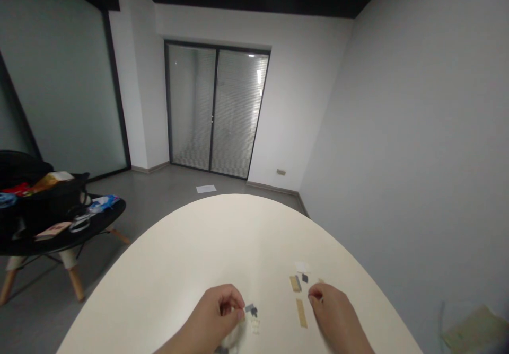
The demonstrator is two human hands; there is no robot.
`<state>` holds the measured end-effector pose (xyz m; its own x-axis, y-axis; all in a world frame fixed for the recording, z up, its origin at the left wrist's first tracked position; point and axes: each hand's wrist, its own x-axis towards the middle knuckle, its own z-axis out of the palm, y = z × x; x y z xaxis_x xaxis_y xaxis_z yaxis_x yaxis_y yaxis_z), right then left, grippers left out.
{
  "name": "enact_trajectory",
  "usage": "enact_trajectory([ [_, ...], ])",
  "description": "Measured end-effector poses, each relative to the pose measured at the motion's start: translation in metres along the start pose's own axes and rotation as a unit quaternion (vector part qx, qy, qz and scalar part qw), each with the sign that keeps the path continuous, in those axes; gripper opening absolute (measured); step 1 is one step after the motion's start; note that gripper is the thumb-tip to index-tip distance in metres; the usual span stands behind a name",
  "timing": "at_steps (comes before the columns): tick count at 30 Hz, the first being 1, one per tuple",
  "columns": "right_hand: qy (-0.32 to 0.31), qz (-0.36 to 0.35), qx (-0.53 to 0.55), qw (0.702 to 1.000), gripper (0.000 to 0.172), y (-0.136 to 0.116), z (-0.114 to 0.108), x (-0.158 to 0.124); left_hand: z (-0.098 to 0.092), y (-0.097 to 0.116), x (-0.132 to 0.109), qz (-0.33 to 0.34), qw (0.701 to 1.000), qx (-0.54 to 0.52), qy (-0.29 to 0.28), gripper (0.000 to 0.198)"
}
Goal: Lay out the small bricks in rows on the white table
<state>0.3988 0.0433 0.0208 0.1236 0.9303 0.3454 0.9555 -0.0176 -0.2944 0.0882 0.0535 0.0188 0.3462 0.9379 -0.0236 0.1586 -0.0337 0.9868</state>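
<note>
Two bare hands work close together, the left hand (212, 311) pinched shut beside small grey pieces (251, 310), the right hand (332, 306) curled near tan strips (301, 312), its grip unclear, everything laid within easy reach on a white table (222, 237).

Counts by kind, lower centre of frame: two bare hands, the left hand (217, 311) and the right hand (332, 309); one cream-white rounded tabletop (238, 237). On the tabletop, right of centre: two narrow tan strips (301, 313), one small dark-grey piece (304, 278), one small white square (303, 267). Beside the left hand: two small grey pieces (250, 308), one small cream piece (255, 326). Left of frame: one round black low table (107, 211), three tan wooden legs (75, 285), one black bag (24, 168). Upper centre: one dark-framed glass door pair with two panels (238, 110). On the floor, centre: one white paper sheet (205, 188).
</note>
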Motion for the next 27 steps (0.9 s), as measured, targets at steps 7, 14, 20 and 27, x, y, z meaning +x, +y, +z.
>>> enact_trajectory([
  [7,0.001,-0.015,-0.028,0.999,0.031,-0.001,0.008,-0.001,-0.006,0.002,-0.004,0.089,0.965,0.238,-0.058,0.034],
  [14,-0.045,0.028,-0.033,0.998,0.03,-0.003,0.008,-0.001,-0.002,0.005,-0.002,0.212,0.874,0.419,-0.126,0.031],
  [20,-0.037,0.039,-0.023,0.998,0.024,-0.009,0.0,-0.001,0.002,-0.004,0.001,0.223,0.862,0.439,-0.121,0.016],
  [27,0.027,0.043,0.013,0.999,0.025,-0.012,-0.003,-0.002,0.005,0.001,0.001,0.185,0.885,0.414,-0.103,0.018],
])
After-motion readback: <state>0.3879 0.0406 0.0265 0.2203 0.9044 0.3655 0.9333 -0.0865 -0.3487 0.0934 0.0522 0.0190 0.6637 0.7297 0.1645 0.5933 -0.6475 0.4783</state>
